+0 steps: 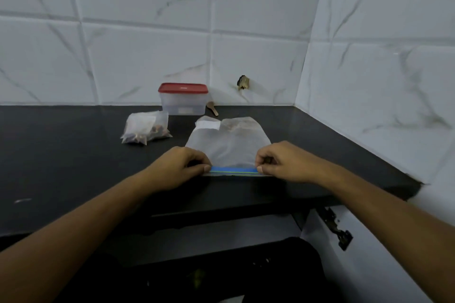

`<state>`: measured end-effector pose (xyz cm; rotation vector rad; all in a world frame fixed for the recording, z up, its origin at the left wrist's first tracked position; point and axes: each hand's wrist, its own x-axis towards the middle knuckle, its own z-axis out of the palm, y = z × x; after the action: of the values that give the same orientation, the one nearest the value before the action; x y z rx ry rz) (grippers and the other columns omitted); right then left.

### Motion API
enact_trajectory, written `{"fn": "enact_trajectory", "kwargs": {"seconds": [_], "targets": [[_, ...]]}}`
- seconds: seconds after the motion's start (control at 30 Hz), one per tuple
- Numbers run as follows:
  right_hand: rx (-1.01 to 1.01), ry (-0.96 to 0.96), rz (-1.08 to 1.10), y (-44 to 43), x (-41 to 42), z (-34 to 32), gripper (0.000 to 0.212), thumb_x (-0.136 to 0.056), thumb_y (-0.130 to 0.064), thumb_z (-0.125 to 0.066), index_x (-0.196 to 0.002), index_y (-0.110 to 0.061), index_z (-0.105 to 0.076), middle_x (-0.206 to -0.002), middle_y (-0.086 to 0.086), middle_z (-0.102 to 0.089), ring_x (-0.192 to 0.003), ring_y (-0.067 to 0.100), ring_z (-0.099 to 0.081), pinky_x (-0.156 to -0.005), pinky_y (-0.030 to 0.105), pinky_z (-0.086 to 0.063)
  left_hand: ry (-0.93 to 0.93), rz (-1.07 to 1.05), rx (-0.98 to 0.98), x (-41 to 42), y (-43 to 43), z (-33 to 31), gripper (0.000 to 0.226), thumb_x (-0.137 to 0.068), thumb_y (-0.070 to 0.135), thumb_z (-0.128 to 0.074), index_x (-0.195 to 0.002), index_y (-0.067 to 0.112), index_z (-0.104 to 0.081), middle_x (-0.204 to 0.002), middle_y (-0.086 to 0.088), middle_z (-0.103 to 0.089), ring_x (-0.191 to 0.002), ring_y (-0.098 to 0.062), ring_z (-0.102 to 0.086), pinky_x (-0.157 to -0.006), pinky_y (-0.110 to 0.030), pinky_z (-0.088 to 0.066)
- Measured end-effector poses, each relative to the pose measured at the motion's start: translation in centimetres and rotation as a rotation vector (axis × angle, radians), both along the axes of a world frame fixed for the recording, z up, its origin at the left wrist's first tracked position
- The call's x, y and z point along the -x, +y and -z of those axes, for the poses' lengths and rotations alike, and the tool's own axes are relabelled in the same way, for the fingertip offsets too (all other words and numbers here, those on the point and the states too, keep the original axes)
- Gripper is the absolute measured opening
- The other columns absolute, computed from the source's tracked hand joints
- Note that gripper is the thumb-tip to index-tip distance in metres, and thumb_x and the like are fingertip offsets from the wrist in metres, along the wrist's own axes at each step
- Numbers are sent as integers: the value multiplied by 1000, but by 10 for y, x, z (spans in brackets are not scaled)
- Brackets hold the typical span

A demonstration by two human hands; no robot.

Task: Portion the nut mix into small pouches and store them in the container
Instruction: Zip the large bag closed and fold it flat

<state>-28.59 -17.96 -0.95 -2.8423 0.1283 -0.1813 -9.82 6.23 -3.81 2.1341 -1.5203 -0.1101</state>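
Note:
A large clear zip bag (230, 142) lies flat on the black counter (73, 155), its blue zip strip (234, 170) facing me and a few nuts showing at its far end. My left hand (181, 167) pinches the strip's left end. At the right end, my right hand (283, 161) pinches it too. Small filled pouches (145, 128) of nuts sit in a pile to the left behind the bag. A clear container with a red lid (183, 98) stands closed by the wall.
A small wooden scoop (213, 107) lies right of the container. White marble-look tiled walls close the counter at the back and right. The counter's front edge runs just below my hands, with a dark opening underneath.

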Motion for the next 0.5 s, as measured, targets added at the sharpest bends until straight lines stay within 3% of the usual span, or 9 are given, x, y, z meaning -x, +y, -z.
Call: {"fn": "enact_trajectory", "kwargs": {"seconds": [0.13,0.3,0.4,0.5], "targets": [[-23,-98,42,1,4,15,7,-95,-21,-69,-98,-26,-66,-80,-10,-68,-73,4,-63,-69,28,-49,-90,-65,59,9,-4,4,6,-98,33,-64,-99,37,-60,-89,14,-66,-77,-2,-62,-74,-27,-51],[178,-142,-67,12,1,21,14,-97,-18,-60,-102,-28,-68,-103,-14,-60,-92,5,-55,-81,28,-48,-319,-69,23,10,-9,6,7,-96,33,-64,-100,35,-69,-103,15,-57,-93,-6,-55,-81,-37,-54],[139,-153,-107,12,0,26,6,-99,-30,-63,-100,-25,-66,-100,-14,-60,-92,4,-56,-82,29,-50,-359,-6,40,6,-8,9,14,-96,45,-63,-103,35,-71,-103,17,-59,-99,-4,-53,-81,-32,-53],[99,-208,-66,8,-6,29,3,-99,-26,-62,-101,-28,-61,-90,-14,-64,-85,7,-60,-77,39,-54,-331,34,46,2,-12,10,18,-96,48,-63,-102,34,-71,-99,18,-63,-94,-1,-54,-82,-28,-51]]}}
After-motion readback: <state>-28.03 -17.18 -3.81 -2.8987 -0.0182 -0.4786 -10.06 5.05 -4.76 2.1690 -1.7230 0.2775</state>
